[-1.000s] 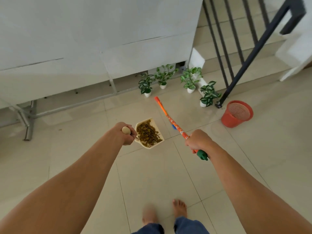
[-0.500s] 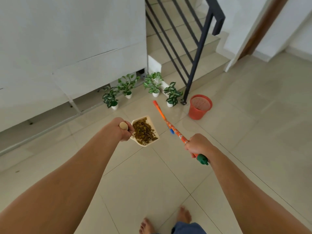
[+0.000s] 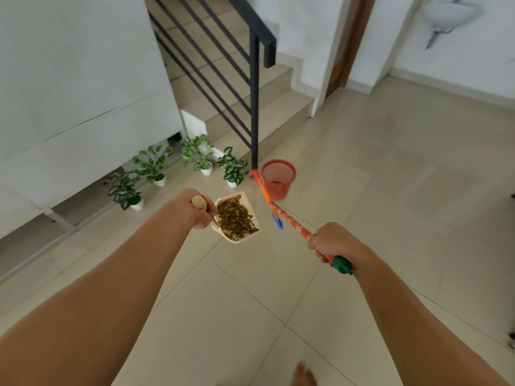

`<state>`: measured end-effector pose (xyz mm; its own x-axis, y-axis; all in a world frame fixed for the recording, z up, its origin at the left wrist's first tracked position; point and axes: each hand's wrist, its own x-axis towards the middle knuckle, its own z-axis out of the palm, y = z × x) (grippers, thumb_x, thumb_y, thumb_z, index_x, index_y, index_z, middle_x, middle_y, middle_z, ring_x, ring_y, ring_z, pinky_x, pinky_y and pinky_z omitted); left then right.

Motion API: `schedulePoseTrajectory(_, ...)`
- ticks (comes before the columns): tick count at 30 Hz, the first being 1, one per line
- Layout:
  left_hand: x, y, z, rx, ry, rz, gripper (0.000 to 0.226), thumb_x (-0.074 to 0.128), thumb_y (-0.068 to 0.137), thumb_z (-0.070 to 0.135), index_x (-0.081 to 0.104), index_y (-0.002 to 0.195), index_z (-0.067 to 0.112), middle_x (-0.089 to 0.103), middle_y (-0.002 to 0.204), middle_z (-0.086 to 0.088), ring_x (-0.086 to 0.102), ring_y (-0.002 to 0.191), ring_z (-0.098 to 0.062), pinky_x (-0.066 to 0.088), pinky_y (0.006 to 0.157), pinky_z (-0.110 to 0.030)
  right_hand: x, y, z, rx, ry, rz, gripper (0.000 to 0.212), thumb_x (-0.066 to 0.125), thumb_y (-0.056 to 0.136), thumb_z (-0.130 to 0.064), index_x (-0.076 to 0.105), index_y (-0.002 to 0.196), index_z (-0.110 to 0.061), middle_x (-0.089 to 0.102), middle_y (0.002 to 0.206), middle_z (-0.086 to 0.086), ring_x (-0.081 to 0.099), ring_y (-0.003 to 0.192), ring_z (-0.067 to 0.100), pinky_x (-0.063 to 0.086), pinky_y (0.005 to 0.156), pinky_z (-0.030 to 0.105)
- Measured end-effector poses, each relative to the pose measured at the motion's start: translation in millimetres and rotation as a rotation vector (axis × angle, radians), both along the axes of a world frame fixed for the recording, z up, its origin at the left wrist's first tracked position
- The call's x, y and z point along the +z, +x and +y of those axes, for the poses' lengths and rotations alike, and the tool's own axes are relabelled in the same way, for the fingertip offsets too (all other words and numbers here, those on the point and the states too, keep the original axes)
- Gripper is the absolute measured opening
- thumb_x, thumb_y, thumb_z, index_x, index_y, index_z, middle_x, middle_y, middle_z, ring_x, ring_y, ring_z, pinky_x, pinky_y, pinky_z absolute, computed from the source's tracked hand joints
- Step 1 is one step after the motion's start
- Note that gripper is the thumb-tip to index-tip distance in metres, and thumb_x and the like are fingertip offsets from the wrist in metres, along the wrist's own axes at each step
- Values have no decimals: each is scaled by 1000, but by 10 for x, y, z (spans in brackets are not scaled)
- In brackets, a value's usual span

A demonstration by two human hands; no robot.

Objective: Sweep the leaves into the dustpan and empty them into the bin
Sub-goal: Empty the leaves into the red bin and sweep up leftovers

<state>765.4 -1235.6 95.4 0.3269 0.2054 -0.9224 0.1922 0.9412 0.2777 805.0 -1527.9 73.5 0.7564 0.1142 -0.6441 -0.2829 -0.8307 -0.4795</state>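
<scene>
My left hand (image 3: 199, 208) grips the wooden handle of a cream dustpan (image 3: 245, 196), held level above the floor. A heap of dry brown-green leaves (image 3: 235, 217) fills the pan. My right hand (image 3: 330, 242) is closed around the orange broom handle (image 3: 291, 221) near its green end cap; the handle slants up and away toward the stair post. The red mesh bin (image 3: 278, 178) stands on the tiles just beyond the dustpan, to its right, at the foot of the black railing post.
Several small potted plants (image 3: 152, 168) in white pots line the wall base left of the bin. The black stair railing (image 3: 255, 107) and steps rise behind it. Pale floor tiles spread to the right. My bare foot (image 3: 305, 374) shows at the bottom edge.
The view has swung right and moved closer to the bin. The bin now sits near the centre, close beyond the dustpan. Both hands keep their grips.
</scene>
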Motion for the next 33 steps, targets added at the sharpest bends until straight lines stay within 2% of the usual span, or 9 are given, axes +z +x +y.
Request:
schedulePoseTrajectory(4,172,408,-455,9,-21,-37,14,46,90,-3,49,82,7,48,68,-6,46,54,-6,37,33,-13,219,279,-519,-46,77,-8,12,62,84,-11,65,90,-1,61,61,8,53,40,13,40,42,21)
schedulePoseTrajectory(11,447,1044,-1122,-25,-8,-116,11,48,93,2,51,86,10,51,71,-6,54,66,-2,42,40,-13,489,850,-1114,-38,160,-67,12,62,85,-13,66,80,-3,62,59,6,54,50,16,42,48,26)
schedulePoseTrajectory(17,670,1544,-1300,-63,12,-162,5,49,92,5,53,91,8,52,70,-5,47,46,-9,40,36,-15,594,1330,-1208,-27,142,-112,16,61,86,-14,67,78,-1,62,60,8,55,54,20,43,51,28)
schedulePoseTrajectory(20,716,1823,-1277,-64,47,-168,14,47,89,1,56,96,9,53,74,-4,49,50,-10,41,37,-15,613,1591,-1211,-50,132,-127,19,60,87,-14,66,76,-1,63,60,8,55,55,21,43,51,28)
schedulePoseTrajectory(25,745,2285,-1222,-75,80,-181,9,48,90,2,55,91,8,54,74,-7,51,52,-9,40,35,-15,584,2064,-1146,-69,102,-119,18,60,89,-15,64,77,-2,61,55,6,53,49,18,43,50,28)
schedulePoseTrajectory(30,664,2743,-1064,-155,183,-151,32,42,75,-9,55,98,9,53,73,-5,49,47,-8,40,35,-15,500,2507,-1004,-122,134,-87,18,60,89,-15,65,93,3,62,62,8,54,55,19,43,50,27)
schedulePoseTrajectory(33,520,3010,-981,-238,197,-161,27,47,88,-4,54,110,11,50,72,-4,46,34,-9,40,33,-14,446,2717,-916,-151,177,-67,19,61,89,-13,65,96,4,62,64,9,54,54,19,43,48,27)
